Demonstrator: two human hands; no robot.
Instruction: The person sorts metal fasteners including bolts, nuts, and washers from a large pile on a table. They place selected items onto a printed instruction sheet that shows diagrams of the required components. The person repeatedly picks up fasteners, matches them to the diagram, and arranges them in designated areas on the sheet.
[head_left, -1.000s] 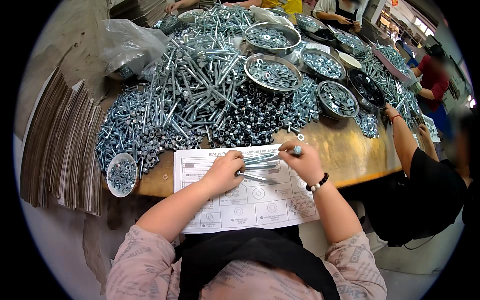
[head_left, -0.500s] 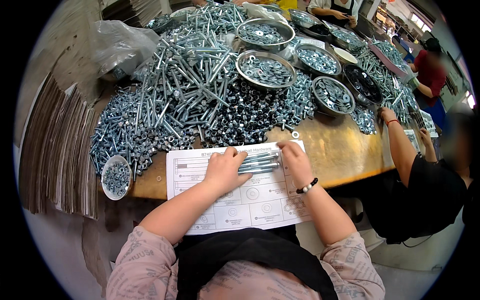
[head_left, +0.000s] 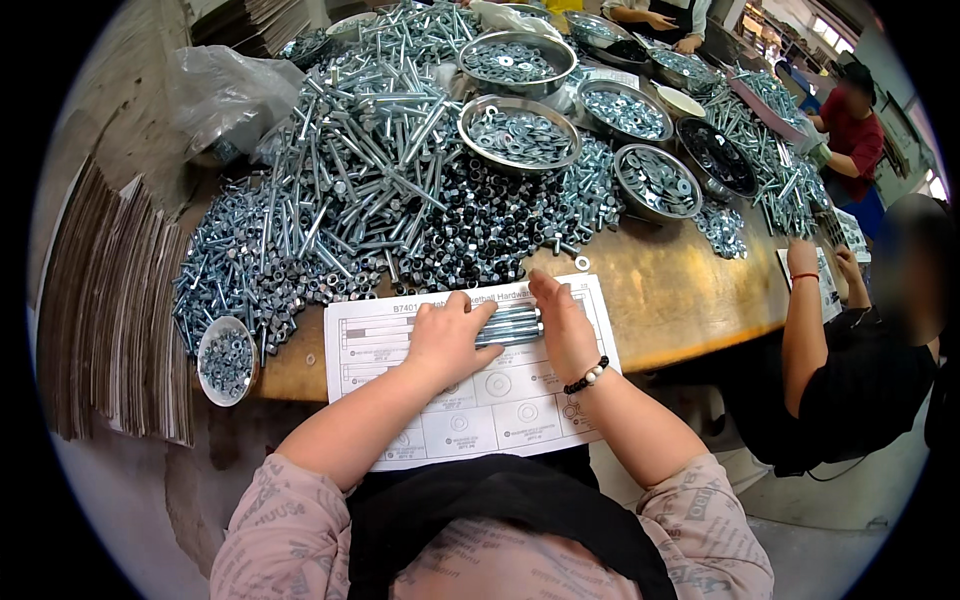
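Several long silver bolts (head_left: 513, 325) lie side by side across a printed sheet of hardware drawings (head_left: 462, 445) at the table's front edge. My left hand (head_left: 445, 338) grips them at their left ends, thumb below and fingers above. Upright at their right ends stands my right hand (head_left: 567, 330), its fingers stretched out and its palm edge against the bolt ends. A dark beaded bracelet (head_left: 587, 375) circles my right wrist. Just beyond the sheet lies a single washer (head_left: 582, 263). The ends under my left palm are hidden.
Heaped bolts (head_left: 370, 130) and dark-centred nuts (head_left: 470, 225) cover the table beyond the sheet. Metal bowls of washers (head_left: 520, 135) stand behind. A white bowl of nuts (head_left: 227, 360) is at the left edge, near stacked cardboard (head_left: 110, 310). A co-worker's arm (head_left: 805, 310) is at right.
My right hand has moved left and turned on edge against the bolt ends, lining them up. My left hand has stayed on the bolts. The co-worker's hand at right has moved nearer.
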